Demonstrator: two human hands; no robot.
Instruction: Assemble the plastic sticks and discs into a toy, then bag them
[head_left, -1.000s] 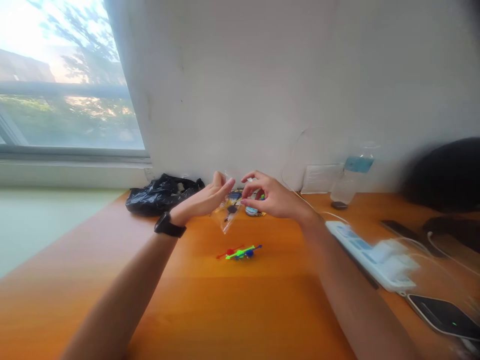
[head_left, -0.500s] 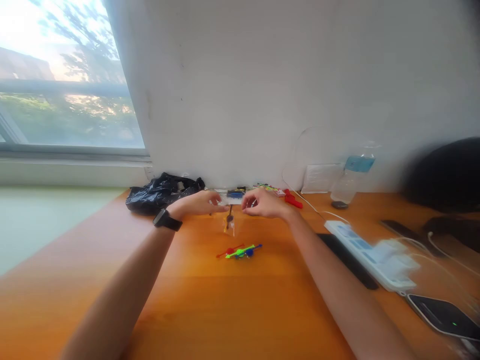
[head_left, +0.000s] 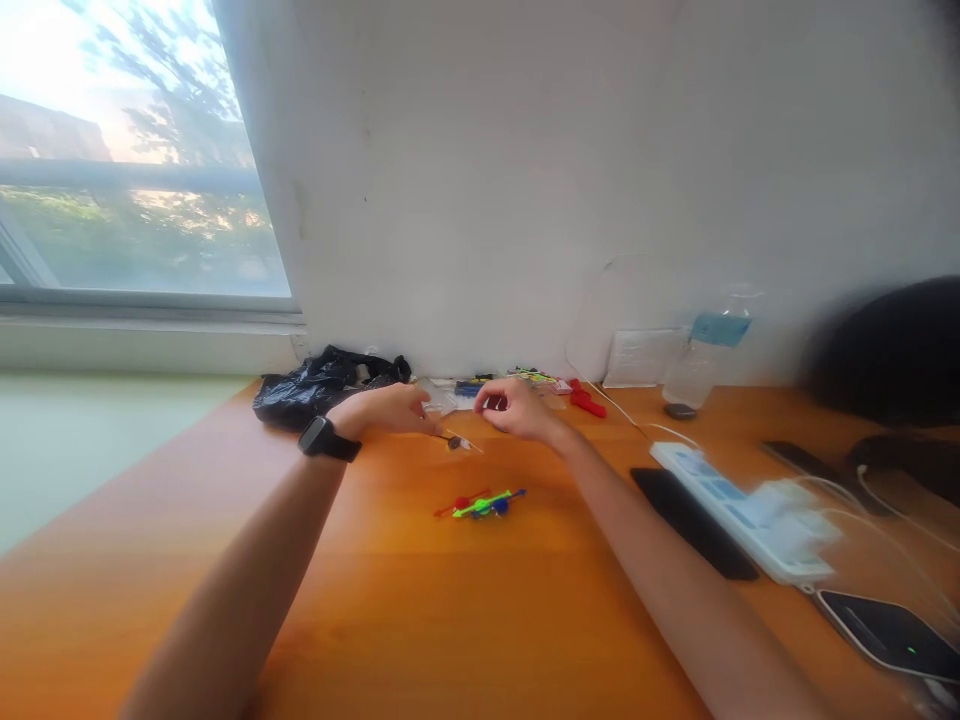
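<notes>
My left hand [head_left: 397, 408], with a black watch on its wrist, pinches a small clear bag [head_left: 459, 443] by its left end. A dark round piece and something yellow show in the bag, too blurred to name. Apart from the bag, my right hand [head_left: 519, 409] hovers to its upper right. Its fingers are loosely curled with a gap to the thumb, and nothing shows in them. Nearer to me on the table lies a group of small plastic pieces with arrow-like tips: a red piece [head_left: 459, 503], a bright green piece [head_left: 481, 504] and a blue piece [head_left: 501, 507].
A black plastic bag [head_left: 322, 385] lies at the back left. Behind my hands are small packets and red scissors-like handles [head_left: 586, 399]. To the right are a bottle [head_left: 694, 370], a black slab [head_left: 694, 525], a power strip [head_left: 720, 495] with cables and a phone [head_left: 885, 625].
The small clear bag hung upright between my hands; now it slants out to the right from my left hand. My left hand has shifted slightly left, and my right hand stands free of it.
</notes>
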